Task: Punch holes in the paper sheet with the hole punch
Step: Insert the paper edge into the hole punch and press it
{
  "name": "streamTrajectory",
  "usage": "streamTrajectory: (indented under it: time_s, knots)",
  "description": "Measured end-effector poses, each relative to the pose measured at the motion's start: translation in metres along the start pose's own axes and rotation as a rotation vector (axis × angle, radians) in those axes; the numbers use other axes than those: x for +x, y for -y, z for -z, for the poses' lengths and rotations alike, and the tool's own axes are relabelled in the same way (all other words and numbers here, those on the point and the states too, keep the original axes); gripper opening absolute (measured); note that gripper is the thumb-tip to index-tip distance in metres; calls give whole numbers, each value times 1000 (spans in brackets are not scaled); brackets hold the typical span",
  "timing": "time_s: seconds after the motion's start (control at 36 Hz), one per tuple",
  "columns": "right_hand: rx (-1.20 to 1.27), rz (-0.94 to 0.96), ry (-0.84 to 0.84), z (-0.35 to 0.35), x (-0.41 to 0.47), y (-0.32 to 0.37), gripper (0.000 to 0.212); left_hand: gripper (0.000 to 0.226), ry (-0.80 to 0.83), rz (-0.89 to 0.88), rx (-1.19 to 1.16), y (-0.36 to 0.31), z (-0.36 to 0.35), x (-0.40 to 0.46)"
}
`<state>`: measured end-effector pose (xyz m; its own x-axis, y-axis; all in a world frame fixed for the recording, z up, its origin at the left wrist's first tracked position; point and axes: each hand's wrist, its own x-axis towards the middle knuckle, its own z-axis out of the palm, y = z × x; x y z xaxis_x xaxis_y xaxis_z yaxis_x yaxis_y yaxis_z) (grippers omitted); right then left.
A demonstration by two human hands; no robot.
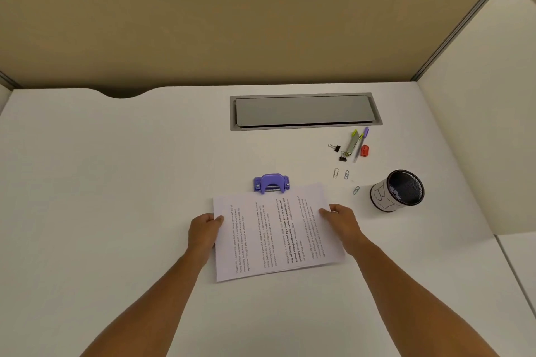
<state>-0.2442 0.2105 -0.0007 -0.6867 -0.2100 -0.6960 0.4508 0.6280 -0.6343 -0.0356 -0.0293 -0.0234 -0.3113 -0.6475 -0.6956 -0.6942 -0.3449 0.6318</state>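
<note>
A printed paper sheet lies turned sideways on the white desk, its far edge reaching the mouth of a purple hole punch. My left hand grips the sheet's left edge, thumb on top. My right hand grips the right edge the same way. The punch stands just beyond the sheet, a little left of its middle; I cannot tell whether the paper's edge is inside the slot.
A black mesh pen cup lies tipped over at the right. Pens, binder clips and a red sharpener lie behind it, with paper clips nearer. A grey cable hatch is set into the desk at the back.
</note>
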Motion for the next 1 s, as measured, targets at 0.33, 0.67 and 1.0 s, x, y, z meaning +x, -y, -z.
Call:
streamTrajectory:
  time_s: [0.33,0.67,1.0]
  knots:
    - [-7,-40,52,-3,4,16,11,21,-32,-54,81,-16,4,15]
    - [-4,-51,23,-9,7,17,12,19,-37,-69,136,-26,6,29]
    - [-95,-29,-77,-16,10,17,13,17,-80,-143,255,-31,7,31]
